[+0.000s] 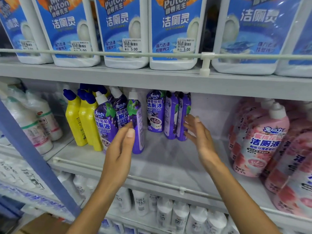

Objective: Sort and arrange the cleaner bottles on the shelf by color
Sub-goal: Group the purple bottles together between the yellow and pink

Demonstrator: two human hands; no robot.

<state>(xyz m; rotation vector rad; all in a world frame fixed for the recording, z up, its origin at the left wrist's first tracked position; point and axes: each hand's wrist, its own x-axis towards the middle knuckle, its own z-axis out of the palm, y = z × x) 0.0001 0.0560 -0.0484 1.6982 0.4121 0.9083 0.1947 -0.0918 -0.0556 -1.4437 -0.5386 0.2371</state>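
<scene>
currently the purple bottles [108,122] stand on the middle shelf [168,157] just right of the yellow bottles [81,122], in two clumps with a gap between. left hand [120,146] flat, fingers together, at the nearer clump; right hand [197,132] spread beside the farther one; contact unclear for both. judged: filled plastic, fairly heavy, stiff, slick label, so grip mid-body, not the cap. rows behind the yellow bottles are hidden; pink bottles [263,137], well right of them, are cut off

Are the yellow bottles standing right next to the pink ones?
No, the yellow bottles stand beside the purple bottles at the left, while the pink bottles are far off at the right.
</scene>
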